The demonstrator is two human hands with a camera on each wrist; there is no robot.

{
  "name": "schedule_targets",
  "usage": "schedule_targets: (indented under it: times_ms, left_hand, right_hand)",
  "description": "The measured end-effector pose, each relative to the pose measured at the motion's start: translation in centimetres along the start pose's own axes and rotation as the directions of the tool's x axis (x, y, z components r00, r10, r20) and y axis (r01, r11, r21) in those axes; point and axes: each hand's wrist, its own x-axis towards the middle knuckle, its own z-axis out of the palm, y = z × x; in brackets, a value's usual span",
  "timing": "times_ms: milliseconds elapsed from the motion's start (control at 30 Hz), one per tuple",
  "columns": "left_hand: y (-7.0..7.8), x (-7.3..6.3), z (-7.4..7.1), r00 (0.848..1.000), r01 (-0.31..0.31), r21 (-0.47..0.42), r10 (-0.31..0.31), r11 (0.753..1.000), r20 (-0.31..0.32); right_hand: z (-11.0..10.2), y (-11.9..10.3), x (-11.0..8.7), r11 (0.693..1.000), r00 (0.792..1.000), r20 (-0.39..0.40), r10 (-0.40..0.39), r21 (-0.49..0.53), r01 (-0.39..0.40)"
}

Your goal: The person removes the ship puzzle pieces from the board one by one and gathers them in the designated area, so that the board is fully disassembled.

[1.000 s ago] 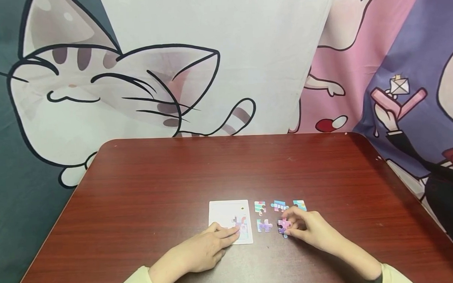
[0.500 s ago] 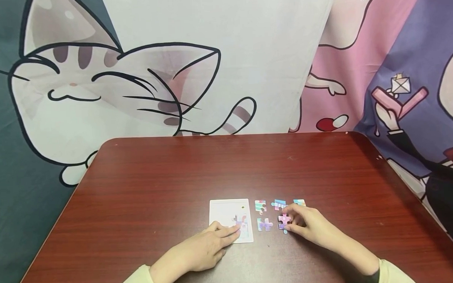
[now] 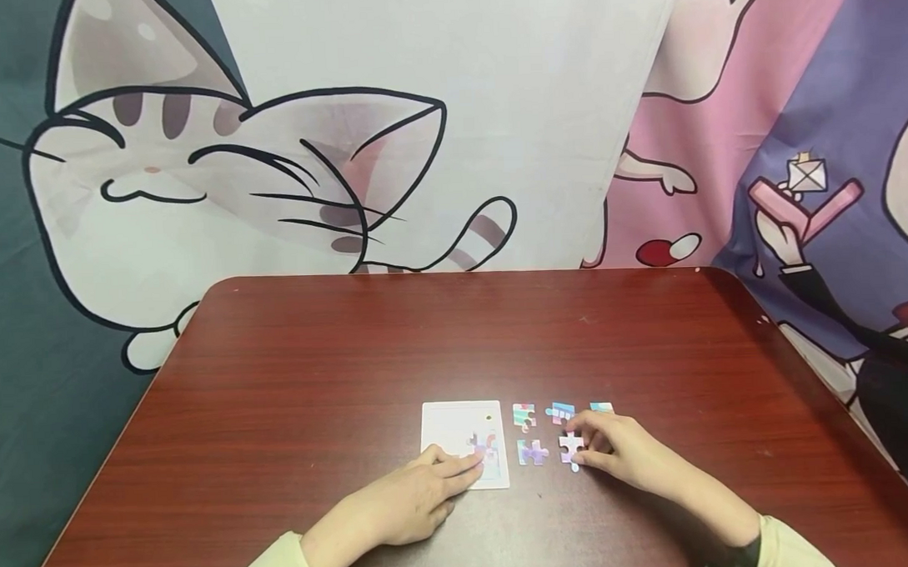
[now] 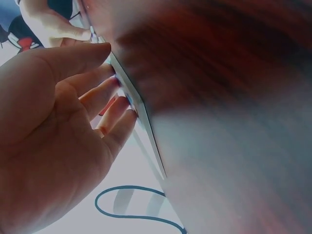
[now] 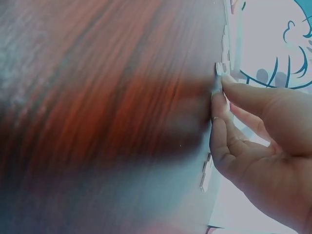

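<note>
My left hand (image 3: pixel 411 499) rests with extended fingertips on a white square puzzle board (image 3: pixel 453 418), hiding its lower left part. A small pink and purple patch shows on the board by those fingertips. To the board's right, my right hand (image 3: pixel 631 454) pinches a pale pink and lilac puzzle piece (image 3: pixel 570 448) between thumb and index finger. In the right wrist view, the thumb and fingers (image 5: pixel 220 105) meet at the tabletop's edge-on line. The left wrist view shows the left hand (image 4: pixel 63 112) with its fingers spread along the board's edge (image 4: pixel 141 109).
Loose puzzle pieces lie right of the board: a striped one (image 3: pixel 524 415), a blue one (image 3: pixel 561 411), a partly covered one (image 3: pixel 601 407) and a lilac one (image 3: pixel 534 452). All are on a reddish-brown table (image 3: pixel 336 346). A cartoon-printed cloth (image 3: pixel 553 105) hangs behind.
The piece at my right fingertips has turned slightly and looks paler now. My right fingers have shifted a little with it. The left hand stays on the board.
</note>
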Motion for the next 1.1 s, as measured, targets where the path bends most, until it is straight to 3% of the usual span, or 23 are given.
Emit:
schedule_targets:
  times_ms: [333, 600, 900, 1100]
  left_hand:
    - [0.02, -0.01, -0.07, 1.0, 0.008, 0.007, -0.008, 1.0, 0.007]
    - [0.07, -0.01, -0.08, 1.0, 0.012, -0.006, -0.012, 1.0, 0.013]
    - [0.03, 0.04, -0.04, 1.0, 0.011, 0.006, -0.011, 1.0, 0.013]
    - [0.02, 0.01, -0.05, 1.0, 0.008, 0.003, -0.008, 1.0, 0.006]
  right_hand:
    - [-0.18, -0.24, 0.09, 1.0, 1.0, 0.018, 0.0, 0.009, 0.0]
    - [-0.41, -0.37, 0.01, 0.999, 0.997, 0.066, 0.049, 0.012, -0.05]
    - [-0.36, -0.25, -0.05, 0.999, 0.998, 0.061, 0.026, 0.023, -0.028]
    - [-0.82, -0.2, 0.07, 0.999, 0.999, -0.017, -0.039, -0.022, 0.038]
